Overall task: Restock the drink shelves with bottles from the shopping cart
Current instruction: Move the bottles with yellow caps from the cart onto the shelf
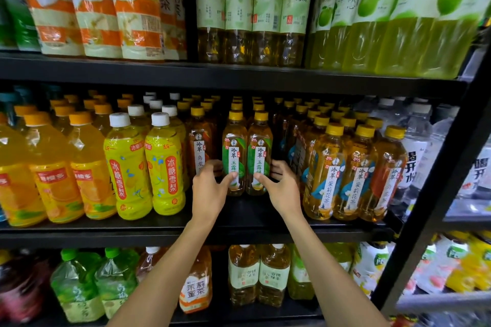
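Two green-labelled tea bottles with yellow caps stand side by side on the middle shelf (pixel 239 223), set back from its front edge. My left hand (pixel 208 188) holds the left bottle (pixel 234 146), thumb on its front and fingers curled round its left side. My right hand (pixel 281 186) holds the right bottle (pixel 259 146) the same way from the right. Both bottles are upright with their bases on the shelf. The shopping cart is out of view.
Yellow pear-drink bottles (pixel 164 164) stand left of my hands, and amber jasmine tea bottles (pixel 326 167) stand right. An oolong bottle (pixel 199 146) is just behind my left hand. Large tea bottles fill the top shelf (pixel 239 71). The black shelf upright (pixel 451 167) runs down the right.
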